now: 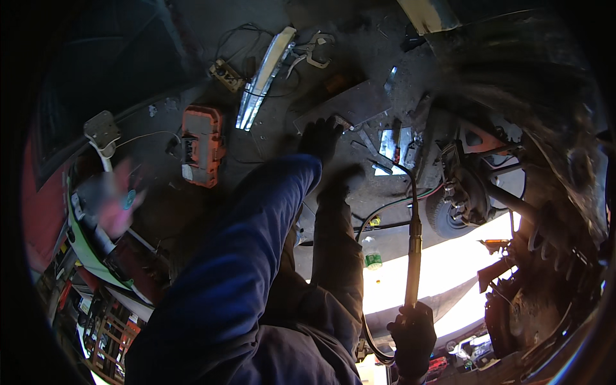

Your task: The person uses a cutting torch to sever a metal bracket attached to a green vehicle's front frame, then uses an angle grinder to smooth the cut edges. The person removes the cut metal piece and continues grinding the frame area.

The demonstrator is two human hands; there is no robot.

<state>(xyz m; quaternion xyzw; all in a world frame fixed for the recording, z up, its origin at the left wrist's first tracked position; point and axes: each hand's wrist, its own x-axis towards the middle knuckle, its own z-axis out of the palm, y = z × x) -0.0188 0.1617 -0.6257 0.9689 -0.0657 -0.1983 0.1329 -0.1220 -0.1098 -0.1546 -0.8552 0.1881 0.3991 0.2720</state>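
My right hand (414,340), in a dark glove, is wrapped round the lower end of a long gas torch (415,250). The torch stands nearly upright, and its thin neck curves leftward at the top. My left hand (322,140), also dark-gloved, reaches down to a flat dark metal plate (371,104) on the floor. Its fingers look spread, though shadow blurs them. Beside the fingertips lies a small metal piece (344,123) that I cannot name; contact with it is unclear. Metal strips (369,142) and a shiny sheet piece (386,141) lie right of this hand.
An orange toolbox (204,147), a long shiny metal section (264,80) and locking clamps (312,51) lie left and ahead. To the right are a wheel hub (471,186) and rusty vehicle parts (545,250). Red and green hoses (398,203) cross near a plastic bottle (371,253).
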